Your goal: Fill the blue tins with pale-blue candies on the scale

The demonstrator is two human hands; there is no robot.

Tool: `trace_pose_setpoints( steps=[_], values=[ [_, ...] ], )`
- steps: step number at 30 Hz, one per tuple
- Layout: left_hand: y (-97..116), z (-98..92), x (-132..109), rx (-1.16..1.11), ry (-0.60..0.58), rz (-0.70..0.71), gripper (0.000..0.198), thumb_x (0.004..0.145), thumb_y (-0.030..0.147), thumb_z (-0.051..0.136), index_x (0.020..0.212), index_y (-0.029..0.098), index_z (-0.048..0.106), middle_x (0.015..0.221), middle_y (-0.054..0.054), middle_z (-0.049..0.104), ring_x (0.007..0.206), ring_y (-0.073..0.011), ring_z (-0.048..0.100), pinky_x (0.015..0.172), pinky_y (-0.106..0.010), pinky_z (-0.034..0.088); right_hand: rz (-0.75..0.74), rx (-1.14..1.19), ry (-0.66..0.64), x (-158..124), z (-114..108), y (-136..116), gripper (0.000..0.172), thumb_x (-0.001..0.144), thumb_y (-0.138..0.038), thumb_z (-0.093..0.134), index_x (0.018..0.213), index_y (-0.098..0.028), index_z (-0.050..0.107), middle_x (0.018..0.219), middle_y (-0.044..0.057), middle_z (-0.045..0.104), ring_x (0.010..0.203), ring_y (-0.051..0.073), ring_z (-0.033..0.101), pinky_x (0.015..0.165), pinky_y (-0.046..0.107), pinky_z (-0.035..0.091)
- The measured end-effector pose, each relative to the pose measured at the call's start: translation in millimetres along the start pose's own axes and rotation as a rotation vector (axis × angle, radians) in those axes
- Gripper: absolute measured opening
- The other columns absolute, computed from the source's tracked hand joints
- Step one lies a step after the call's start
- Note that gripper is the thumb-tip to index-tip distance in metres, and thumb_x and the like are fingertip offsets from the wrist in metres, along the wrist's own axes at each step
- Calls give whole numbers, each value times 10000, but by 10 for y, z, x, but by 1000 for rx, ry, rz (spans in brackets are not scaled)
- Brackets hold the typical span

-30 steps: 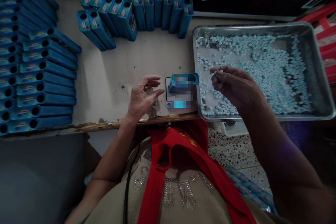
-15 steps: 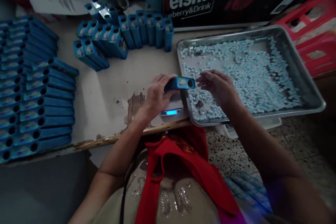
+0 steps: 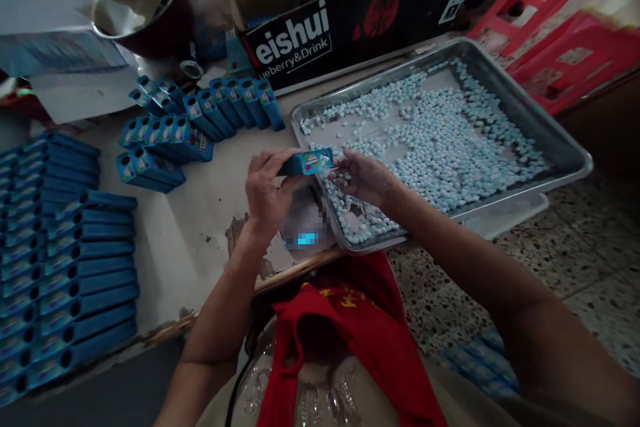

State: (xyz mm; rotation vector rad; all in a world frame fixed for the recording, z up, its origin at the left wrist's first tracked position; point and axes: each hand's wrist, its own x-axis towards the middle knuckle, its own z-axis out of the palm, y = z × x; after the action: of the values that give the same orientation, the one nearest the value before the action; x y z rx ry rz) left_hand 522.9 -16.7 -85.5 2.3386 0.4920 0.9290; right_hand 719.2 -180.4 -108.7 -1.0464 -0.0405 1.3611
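My left hand [image 3: 267,190] is closed around a small blue flat box [image 3: 304,162], lifted above a small scale [image 3: 306,223] with a lit blue display. The box is tilted, its printed end with the opening facing right. My right hand [image 3: 363,177] is at that end, fingers bent together, with a few pale pieces showing between the fingertips and the opening. Beneath it, a metal tray [image 3: 565,137] holds many small pale blue and white candy-like pieces [image 3: 440,147].
Blue boxes with round holes stand in rows at left [image 3: 90,267], and a smaller group [image 3: 165,137] sits behind. A black carton [image 3: 345,33] lies along the back, with a dark red pot [image 3: 165,27] left of it. Red plastic stools [image 3: 565,47] stand at right.
The view has shifted and turned. My right fingers have come up to the end of the box, where pale pieces now show at the formerly dark hole. My left hand keeps its hold.
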Motion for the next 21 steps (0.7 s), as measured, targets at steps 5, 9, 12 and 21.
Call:
trace_pose_setpoints(
  steps=[5, 9, 12, 21],
  values=[
    [-185, -39, -429, -522, 119, -394, 615, 808, 566, 1078, 1247, 240, 796, 1168, -44, 854, 1088, -247, 827, 1020, -353, 689, -74, -53, 23, 3, -78, 16, 161, 810, -179, 800, 927, -265, 730, 923, 49, 837, 705, 162, 645, 618, 271, 570],
    [-238, -32, -811, -666, 99, -531, 610, 758, 466, 1095, 1235, 274, 766, 1125, -11, 863, 1055, -231, 852, 994, -342, 712, -248, -248, 24, -27, -69, 33, 259, 676, -184, 772, 908, -295, 737, 962, 33, 868, 814, 217, 732, 770, 348, 617],
    [-262, -11, -967, -654, 77, -561, 566, 786, 459, 1079, 1231, 295, 768, 1154, -4, 875, 1084, -243, 860, 1014, -372, 728, -431, -384, 37, -54, -28, 21, 230, 677, -288, 772, 906, -309, 762, 1061, 55, 890, 1040, 302, 798, 962, 440, 637],
    [-364, 6, -1010, -743, 49, -461, 717, 823, 487, 1100, 1430, 310, 763, 1313, -66, 864, 1194, -267, 863, 1076, -419, 737, -676, -529, 223, -83, -209, -101, 180, 809, -414, 638, 928, -302, 713, 1232, 93, 853, 1361, 330, 756, 1148, 503, 586]
  ],
)
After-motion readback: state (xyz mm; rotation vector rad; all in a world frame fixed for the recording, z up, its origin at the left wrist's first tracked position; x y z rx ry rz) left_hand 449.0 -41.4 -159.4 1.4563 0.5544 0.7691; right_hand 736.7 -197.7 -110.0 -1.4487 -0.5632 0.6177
